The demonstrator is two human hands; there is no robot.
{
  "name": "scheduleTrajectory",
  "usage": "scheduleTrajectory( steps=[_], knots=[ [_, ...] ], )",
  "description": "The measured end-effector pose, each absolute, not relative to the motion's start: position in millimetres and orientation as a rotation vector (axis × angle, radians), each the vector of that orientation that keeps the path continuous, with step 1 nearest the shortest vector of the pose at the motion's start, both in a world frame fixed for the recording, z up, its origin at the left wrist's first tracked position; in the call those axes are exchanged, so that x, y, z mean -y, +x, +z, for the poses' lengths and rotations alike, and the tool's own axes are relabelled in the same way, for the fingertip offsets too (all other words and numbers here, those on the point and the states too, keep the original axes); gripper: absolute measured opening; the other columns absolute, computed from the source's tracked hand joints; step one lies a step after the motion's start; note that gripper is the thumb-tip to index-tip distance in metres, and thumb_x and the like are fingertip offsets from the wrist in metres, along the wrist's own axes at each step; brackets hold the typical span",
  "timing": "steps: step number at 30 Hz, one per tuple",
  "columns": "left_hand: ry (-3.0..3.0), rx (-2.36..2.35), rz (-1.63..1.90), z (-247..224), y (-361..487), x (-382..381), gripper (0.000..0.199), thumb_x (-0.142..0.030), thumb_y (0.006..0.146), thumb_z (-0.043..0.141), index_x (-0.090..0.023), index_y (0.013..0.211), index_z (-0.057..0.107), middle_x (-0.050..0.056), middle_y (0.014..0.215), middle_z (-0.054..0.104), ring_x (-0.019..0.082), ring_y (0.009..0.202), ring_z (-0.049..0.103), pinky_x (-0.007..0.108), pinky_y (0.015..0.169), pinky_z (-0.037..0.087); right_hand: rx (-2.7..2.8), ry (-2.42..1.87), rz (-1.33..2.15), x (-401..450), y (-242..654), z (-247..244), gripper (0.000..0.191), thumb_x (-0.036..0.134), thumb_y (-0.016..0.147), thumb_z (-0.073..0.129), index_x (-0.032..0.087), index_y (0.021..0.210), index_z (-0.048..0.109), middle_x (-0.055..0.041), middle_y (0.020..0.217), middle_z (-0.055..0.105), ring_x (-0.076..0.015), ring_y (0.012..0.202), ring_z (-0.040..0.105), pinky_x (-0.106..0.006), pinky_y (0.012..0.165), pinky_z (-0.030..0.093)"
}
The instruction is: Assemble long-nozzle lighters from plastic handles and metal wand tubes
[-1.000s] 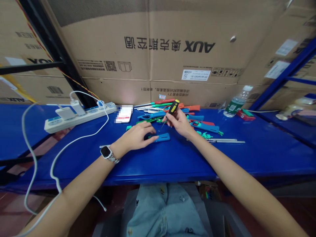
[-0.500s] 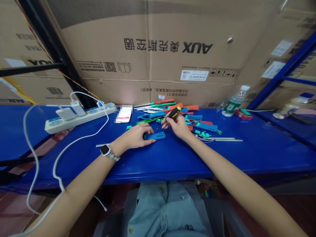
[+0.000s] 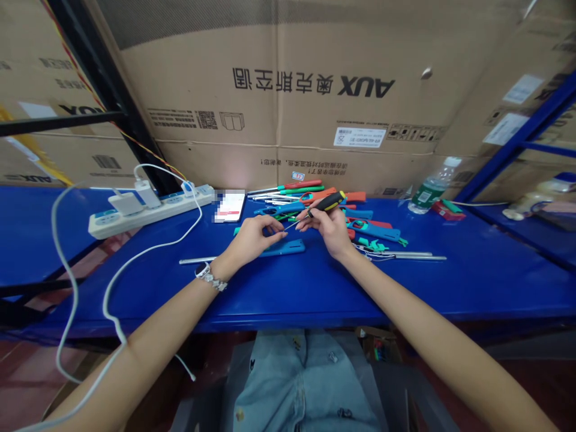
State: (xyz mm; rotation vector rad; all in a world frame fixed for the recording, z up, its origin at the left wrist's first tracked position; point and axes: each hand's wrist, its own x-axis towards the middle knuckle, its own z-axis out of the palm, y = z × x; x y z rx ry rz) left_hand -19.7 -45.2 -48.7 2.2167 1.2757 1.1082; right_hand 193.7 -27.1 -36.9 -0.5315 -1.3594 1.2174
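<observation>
In my right hand (image 3: 332,231) is a screwdriver (image 3: 330,203) with a black and yellow handle, its thin shaft slanting down to the left. The thumb and fingertips of my left hand (image 3: 255,240) close together at the screwdriver's tip; whatever is between them is too small to make out. Under my left hand a blue stick lighter (image 3: 294,246) lies on the blue table (image 3: 288,294). Its handle end shows to the right, its middle is covered by the hand, and a metal tube (image 3: 192,261) sticks out on the left.
Behind my hands lies a pile of red, green and blue stick lighters (image 3: 371,230). Metal tubes (image 3: 414,256) lie at right. A phone (image 3: 230,206), a white power strip (image 3: 157,210) with cables, and a water bottle (image 3: 427,192) stand farther back, before a large carton (image 3: 288,48).
My left hand has lifted off the blue lighter, its fingertips now at the screwdriver's tip. The screwdriver has tilted flatter, its tip pointing left. The view has shifted slightly.
</observation>
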Motion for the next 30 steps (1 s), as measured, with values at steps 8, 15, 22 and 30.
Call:
scheduleTrajectory(
  steps=[8,15,22,30],
  knots=[
    [2.259,-1.281,1.094,-45.6,-20.5,46.2,0.010,-0.030,0.087,0.075,-0.020,0.087,0.078,0.004,0.079,0.077,0.019,0.077,0.069,0.033,0.071,0.055,1.365,-0.525,1.232,30.8,193.2,-34.4,0.029,0.043,0.080,0.075,0.025,0.092,0.056,0.0010,0.074,0.074,-0.0196,0.058,0.072,-0.035,0.059,0.062],
    [2.383,-1.283,1.068,-42.0,-19.6,49.1,0.010,-0.026,0.089,0.070,-0.020,0.086,0.078,0.004,0.078,0.076,0.020,0.079,0.067,0.035,0.073,0.053,1.390,-0.509,1.212,33.5,192.6,-34.0,0.028,0.044,0.080,0.075,0.025,0.091,0.057,-0.0001,0.075,0.074,-0.0198,0.060,0.072,-0.037,0.060,0.063],
    [2.429,-1.307,1.015,-41.4,-19.8,48.2,0.012,-0.027,0.090,0.068,-0.021,0.087,0.077,0.004,0.079,0.075,0.021,0.079,0.066,0.037,0.074,0.053,1.428,-0.540,1.182,33.0,192.6,-34.8,0.036,0.052,0.080,0.076,0.025,0.092,0.056,0.0000,0.076,0.074,-0.0193,0.060,0.071,-0.037,0.061,0.063],
    [2.591,-1.291,0.923,-42.3,-16.7,52.9,0.013,-0.023,0.092,0.064,-0.022,0.081,0.071,0.004,0.078,0.073,0.022,0.080,0.063,0.039,0.076,0.052,1.524,-0.584,1.081,38.7,187.1,-34.5,0.045,0.066,0.083,0.075,0.027,0.094,0.055,-0.0003,0.077,0.073,-0.0200,0.063,0.072,-0.039,0.064,0.064]
  ],
)
